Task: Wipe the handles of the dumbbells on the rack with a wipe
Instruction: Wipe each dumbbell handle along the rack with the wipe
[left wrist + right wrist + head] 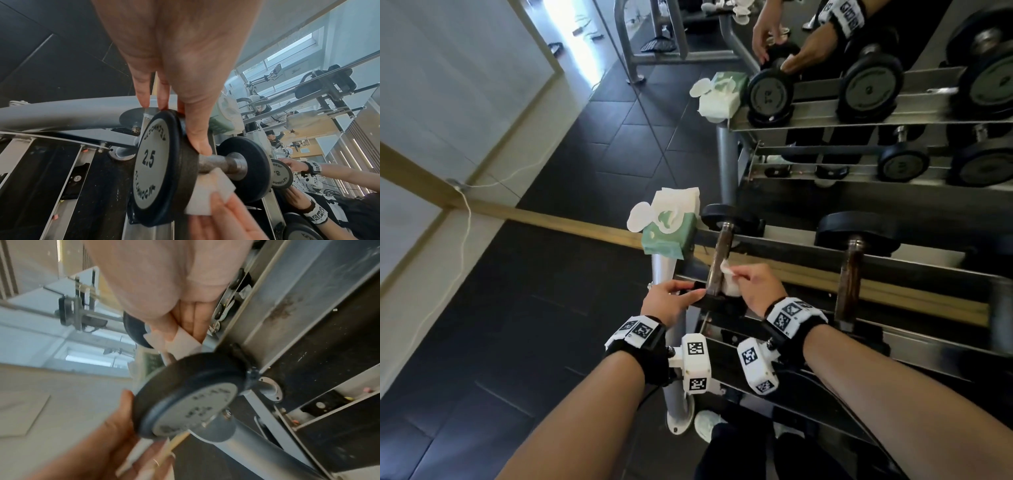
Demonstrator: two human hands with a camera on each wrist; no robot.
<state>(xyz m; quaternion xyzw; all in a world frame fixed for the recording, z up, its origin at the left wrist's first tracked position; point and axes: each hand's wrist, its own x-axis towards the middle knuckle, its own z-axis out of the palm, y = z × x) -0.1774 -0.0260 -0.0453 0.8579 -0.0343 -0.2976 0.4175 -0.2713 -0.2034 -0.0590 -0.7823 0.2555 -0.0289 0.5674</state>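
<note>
Now wipe (207, 193) against dumbbell handle (218, 164)

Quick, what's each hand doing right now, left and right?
Left hand: grips the near weight plate of the 2.5 dumbbell, steadying it.
Right hand: pinches a white wipe against the dumbbell handle.

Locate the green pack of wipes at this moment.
In the head view the green pack of wipes sits on the left end of the rack, just left of the dumbbell being wiped, its lid open.
</note>
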